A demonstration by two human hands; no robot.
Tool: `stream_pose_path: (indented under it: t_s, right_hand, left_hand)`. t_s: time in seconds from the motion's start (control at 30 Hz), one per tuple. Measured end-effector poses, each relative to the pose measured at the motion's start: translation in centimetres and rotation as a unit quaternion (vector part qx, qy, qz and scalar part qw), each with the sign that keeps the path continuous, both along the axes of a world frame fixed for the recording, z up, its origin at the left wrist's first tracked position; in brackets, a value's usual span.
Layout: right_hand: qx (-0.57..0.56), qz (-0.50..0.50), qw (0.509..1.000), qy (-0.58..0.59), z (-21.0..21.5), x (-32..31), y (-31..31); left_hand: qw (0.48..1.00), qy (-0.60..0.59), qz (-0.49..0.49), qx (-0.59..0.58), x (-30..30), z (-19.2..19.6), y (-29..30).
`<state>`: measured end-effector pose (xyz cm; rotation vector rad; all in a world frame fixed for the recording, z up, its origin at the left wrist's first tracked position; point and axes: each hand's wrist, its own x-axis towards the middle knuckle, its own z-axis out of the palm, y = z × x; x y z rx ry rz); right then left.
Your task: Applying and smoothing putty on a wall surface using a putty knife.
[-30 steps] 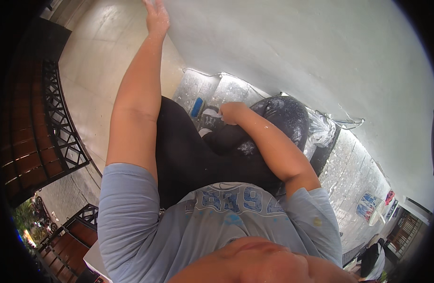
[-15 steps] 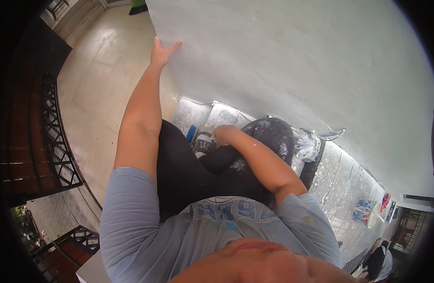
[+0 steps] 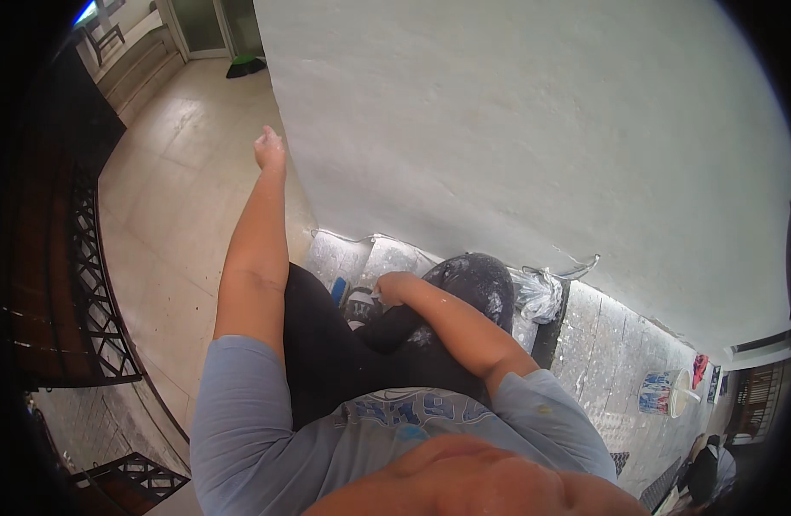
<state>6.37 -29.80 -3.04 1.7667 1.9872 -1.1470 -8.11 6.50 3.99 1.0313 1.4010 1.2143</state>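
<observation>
My left hand point(image 3: 270, 148) is stretched out beside the vertical edge of a pale grey wall point(image 3: 498, 129). White dust coats its curled fingers, and nothing shows in them; whether it touches the edge I cannot tell. Low between my knees, my right hand point(image 3: 397, 288) is closed near a dark shoe point(image 3: 363, 305). A bit of something whitish shows at its fingertips, too small to name. A blue-bristled brush point(image 3: 338, 291) lies beside the shoe. White smears cover the right knee of my black trousers point(image 3: 468, 279).
Paint-spattered sheeting point(image 3: 597, 344) runs along the wall's foot. A crumpled clear plastic bag point(image 3: 540, 295) lies near a cable point(image 3: 580, 268). Farther right stands a paint-streaked bucket point(image 3: 662, 394). A black metal railing point(image 3: 90, 284) borders the tiled floor point(image 3: 167, 215) on the left.
My left hand has come off the wall face, its spread fingers now drawn in beside the edge. The view has tilted up, showing more of the far doorway. My right hand stays by the shoe.
</observation>
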Motion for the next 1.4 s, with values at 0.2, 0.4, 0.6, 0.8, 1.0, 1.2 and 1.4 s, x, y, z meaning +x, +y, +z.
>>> stream_pose_path:
  t_s: [0.2,0.4,0.6,0.8,1.0,1.2,1.4]
  right_hand:
    - [0.022,0.002,0.999,-0.024,0.6,-0.3,-0.5]
    - [0.010,0.025,0.999,-0.032,0.8,-0.5,-0.5]
    - [-0.005,0.023,0.999,-0.036,-0.1,-0.4,-0.2]
    - [0.031,-0.025,0.999,-0.033,0.1,0.2,-0.9]
    - [0.001,-0.022,0.999,-0.026,-0.4,0.1,-0.2]
    - [0.024,0.021,0.998,-0.056,-1.7,0.4,-0.2]
    - [0.075,0.005,0.997,-0.035,-1.7,0.4,-0.6]
  left_hand:
    - [0.988,-0.044,-0.074,-0.128,6.3,6.9,-3.4]
    - [0.968,0.083,-0.137,0.191,6.2,21.8,-7.3]
    - [0.852,0.181,-0.049,0.490,7.5,27.1,-6.1]
    - [0.740,0.244,0.037,0.626,7.0,16.8,-5.1]
    - [0.738,0.255,0.051,0.622,6.1,16.2,-2.3]
    - [0.723,0.259,0.120,0.629,7.4,21.6,-2.0]
    - [0.722,0.251,0.066,0.642,6.9,24.1,-4.4]
